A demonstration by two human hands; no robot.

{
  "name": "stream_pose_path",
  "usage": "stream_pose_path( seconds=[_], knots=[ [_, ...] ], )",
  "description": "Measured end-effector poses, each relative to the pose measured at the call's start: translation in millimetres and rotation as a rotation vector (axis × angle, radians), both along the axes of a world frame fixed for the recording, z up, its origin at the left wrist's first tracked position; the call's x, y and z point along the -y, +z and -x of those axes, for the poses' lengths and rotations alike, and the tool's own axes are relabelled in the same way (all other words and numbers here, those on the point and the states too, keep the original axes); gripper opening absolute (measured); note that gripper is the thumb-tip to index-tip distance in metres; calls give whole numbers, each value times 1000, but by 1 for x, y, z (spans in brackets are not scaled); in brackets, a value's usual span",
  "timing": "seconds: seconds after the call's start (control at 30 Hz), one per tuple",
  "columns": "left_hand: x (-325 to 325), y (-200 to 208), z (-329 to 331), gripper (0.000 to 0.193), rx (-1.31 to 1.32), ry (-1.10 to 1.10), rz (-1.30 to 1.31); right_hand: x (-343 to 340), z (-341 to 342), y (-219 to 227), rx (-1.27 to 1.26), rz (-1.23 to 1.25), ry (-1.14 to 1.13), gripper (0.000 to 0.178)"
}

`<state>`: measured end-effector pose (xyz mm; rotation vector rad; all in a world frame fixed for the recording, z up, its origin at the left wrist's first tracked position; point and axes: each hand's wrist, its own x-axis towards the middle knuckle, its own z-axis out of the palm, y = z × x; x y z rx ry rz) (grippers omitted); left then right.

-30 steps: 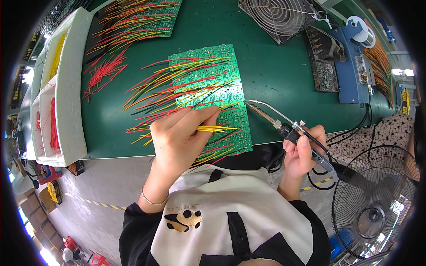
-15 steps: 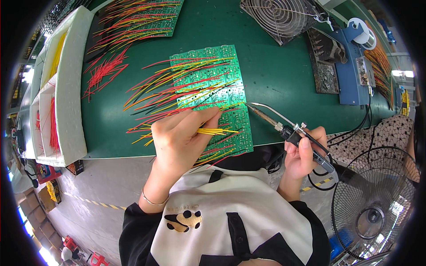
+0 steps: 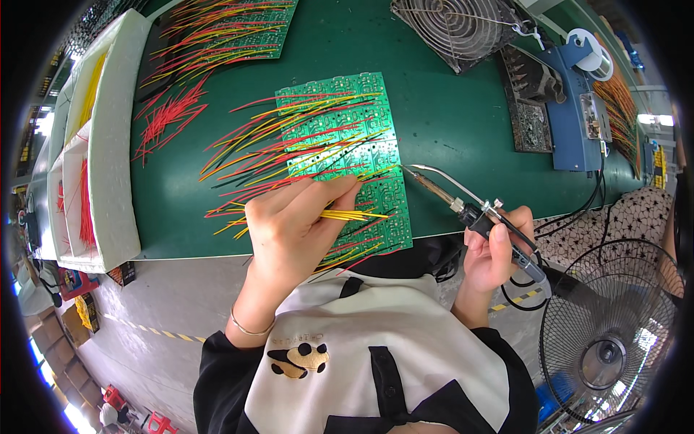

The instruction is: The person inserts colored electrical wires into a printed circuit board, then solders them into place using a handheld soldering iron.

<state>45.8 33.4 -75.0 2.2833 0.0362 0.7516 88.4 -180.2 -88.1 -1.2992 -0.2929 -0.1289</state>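
Observation:
A green circuit board panel (image 3: 340, 155) lies near the front edge of the green table, with red, yellow and black wires running off its left side. Over its lower left part, my left hand (image 3: 293, 217) is closed around a small bundle of yellow wires (image 3: 354, 215). Its thumb and forefinger are pinched together close to the board. My right hand (image 3: 499, 249) grips a soldering iron (image 3: 473, 217) with a thin curved metal tube fixed alongside. The iron's tip stands just off the board's right edge.
At left is a white foam box (image 3: 108, 166) holding red and yellow wires, with loose red wires (image 3: 170, 119) beside it. Another wired board (image 3: 271, 36) lies at the back. A round-grilled fan (image 3: 455, 25) and a blue unit with a solder spool (image 3: 594, 56) stand right.
The soldering iron has shifted slightly to the right, its tip drawing away from the board's edge. My left hand holds almost the same place.

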Motion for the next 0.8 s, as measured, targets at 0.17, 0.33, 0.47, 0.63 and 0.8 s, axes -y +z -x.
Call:
stream_pose_path(
  seconds=[0.17, 0.33, 0.47, 0.63, 0.8],
  knots=[
    [0, 0, 0, 13, -6, -3, 4, -1, -1, 1, 4, -2, -18, 21],
    [0, 1, 0, 13, -14, -7, 8, 1, 0, 0, 5, 61, -15, 21],
    [-1, -1, 0, 14, -18, -19, 16, -1, -1, 1, 6, -7, -32, 20],
    [-1, 4, 1, 20, -25, -27, 7, -1, -3, 3, -26, -41, -56, 20],
    [-8, 18, 12, 21, -134, 69, -200, -1, -4, 6, -23, -69, -75, 20]
  ],
)
